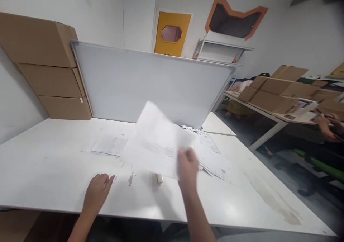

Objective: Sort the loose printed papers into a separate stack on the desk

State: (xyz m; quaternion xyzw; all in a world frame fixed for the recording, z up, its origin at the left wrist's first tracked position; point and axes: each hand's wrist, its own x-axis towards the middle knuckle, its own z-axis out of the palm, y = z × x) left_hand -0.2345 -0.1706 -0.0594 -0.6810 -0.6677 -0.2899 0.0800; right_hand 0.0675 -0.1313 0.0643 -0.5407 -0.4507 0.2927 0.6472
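My right hand (187,166) is closed on the right edge of white paper (153,138), holding it tilted above the table. The paper is smeared by motion, so I cannot tell how many sheets there are. My left hand (98,191) rests near the table's front edge, its fingers curled in and its thumb sticking out, with nothing visible in it. Below the held paper lies a small cream-coloured object (159,179), partly covered by it. Printed sheets (110,143) lie to the left, and a spread of more papers (211,150) lies to the right.
A whiteboard (150,84) stands across the back of the white table (53,166). Stacked cardboard boxes (61,84) are at its left end. Another table (258,109) on the right bears boxes (276,91), and a person's hands (326,122) are beside it.
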